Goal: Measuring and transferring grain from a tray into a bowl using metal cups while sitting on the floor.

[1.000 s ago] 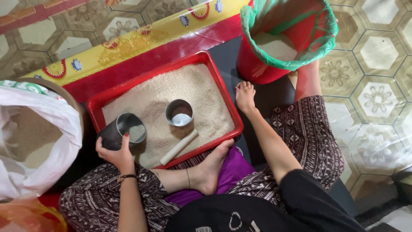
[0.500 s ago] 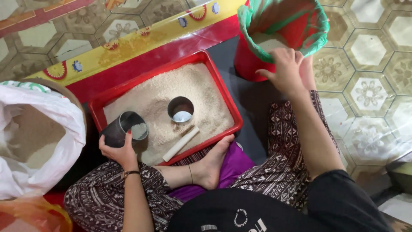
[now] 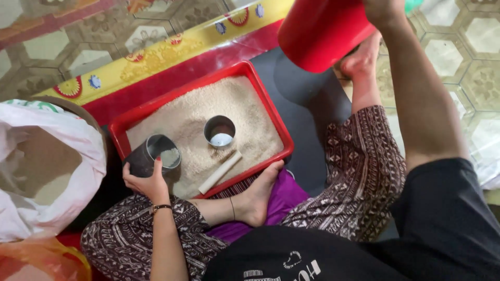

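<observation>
I sit on the floor before a red tray (image 3: 271,111) filled with pale rice. My left hand (image 3: 147,182) grips a dark grey cup (image 3: 152,154) at the tray's near left corner; some rice lies inside it. A second metal cup (image 3: 220,130) stands upright in the rice at the tray's middle, and a pale wooden stick (image 3: 220,171) lies beside it. My right hand (image 3: 383,10) holds the red bucket (image 3: 321,33) by its rim, lifted and tipped above the tray's far right corner.
A large white sack (image 3: 48,167) of rice stands open at the left. An orange plastic bag (image 3: 36,260) lies at the bottom left. My bare feet (image 3: 259,195) rest beside the tray on a dark mat (image 3: 304,117). Patterned tiles cover the floor.
My right hand rose from the mat, took the red bucket by its rim, then lifted and tilted it. My left hand has kept the dark cup in place.
</observation>
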